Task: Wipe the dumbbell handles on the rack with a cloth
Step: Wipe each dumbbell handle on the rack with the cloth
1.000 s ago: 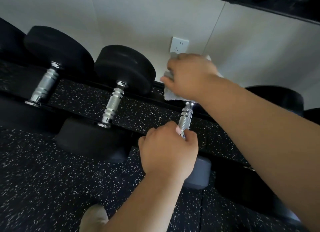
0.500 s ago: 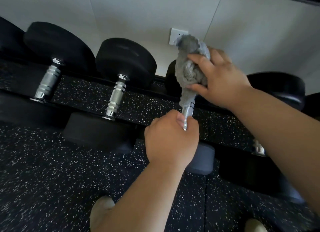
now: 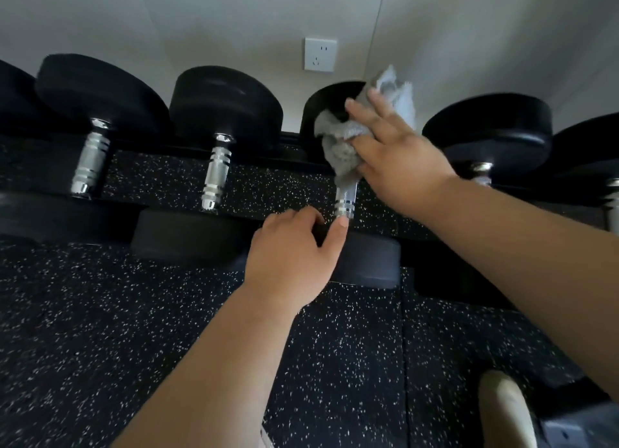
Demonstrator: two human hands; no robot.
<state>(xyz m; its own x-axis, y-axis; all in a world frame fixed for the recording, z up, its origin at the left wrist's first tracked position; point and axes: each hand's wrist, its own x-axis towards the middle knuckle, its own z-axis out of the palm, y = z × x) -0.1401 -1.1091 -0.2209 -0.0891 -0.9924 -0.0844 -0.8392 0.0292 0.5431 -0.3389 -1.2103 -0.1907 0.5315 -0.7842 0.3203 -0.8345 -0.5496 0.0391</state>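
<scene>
the step in hand is wiping the third handle (image 3: 346, 198) in the row, just right of frame centre. the right hand (image 3: 398, 159) holds the cloth (image 3: 338, 146), a grey bunch, against the handle's upper part. two fingers lie fairly straight and apart over the cloth while the thumb seems to dig in from below, so the cloth is pinched between them. the handle's lower, ringed end shows bare below the cloth.

the left hand (image 3: 291, 246), lower centre, steadies this dumbbell (image 3: 368, 263). its fingers curl over the edge of the near head and the thumb tip touches the handle's bottom end.

by the look of it, this handle is only partly covered. the next move calls for drawing the cloth down over the bare end, wrapped closer round the steel, with the left thumb shifted clear. two more handles (image 3: 216, 172) stand to the left, and a fourth handle (image 3: 482, 176) peeps past the right forearm. whether those are done i cannot tell.
</scene>
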